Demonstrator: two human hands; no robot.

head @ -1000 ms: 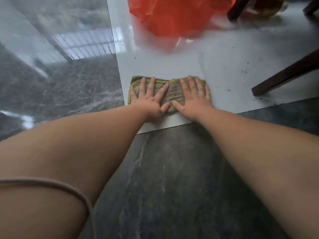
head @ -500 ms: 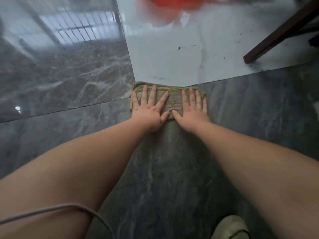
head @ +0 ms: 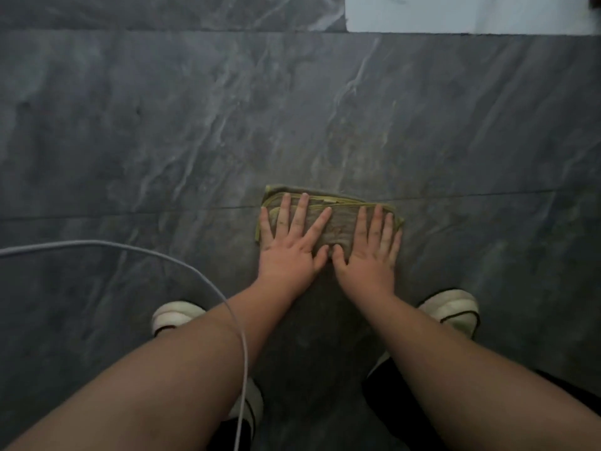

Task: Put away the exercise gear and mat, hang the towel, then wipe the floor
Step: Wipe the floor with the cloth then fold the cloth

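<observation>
A folded grey-green cloth (head: 341, 222) with yellow edging lies flat on the dark marble floor (head: 195, 125). My left hand (head: 291, 245) presses on its left half with fingers spread straight. My right hand (head: 370, 252) presses on its right half the same way. Both thumbs nearly meet at the cloth's near edge. The floor just in front of my hands, toward my feet, looks slightly darker.
My two pale shoes (head: 452, 310) (head: 175, 317) stand close behind my hands. A grey cable (head: 182, 268) hangs across the left forearm. A white floor tile (head: 455, 11) shows at the top right.
Both hands have dragged the cloth back toward my feet, off the white tile and across the dark marble. The orange bag and chair legs have left the view.
</observation>
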